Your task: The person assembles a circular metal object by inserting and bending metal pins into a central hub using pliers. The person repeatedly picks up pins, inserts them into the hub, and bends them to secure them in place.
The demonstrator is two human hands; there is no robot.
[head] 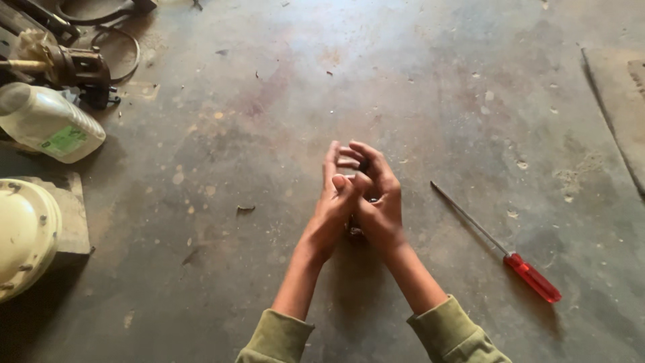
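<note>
Both hands meet over the concrete floor at the middle of the head view. My left hand (334, 202) and my right hand (379, 198) press together around a small dark object (363, 165) that shows only between the fingertips and below the palms; its kind cannot be made out. Olive-green sleeves cover both forearms. A screwdriver (500, 247) with a red handle and a long thin shaft lies on the floor just right of my right hand, apart from it.
At the left lie a whitish plastic jug (47, 122) on its side, a cream round cover (23, 235) on a block, and dark metal parts with a hose (80, 67). A raised slab edge (608, 114) runs along the right.
</note>
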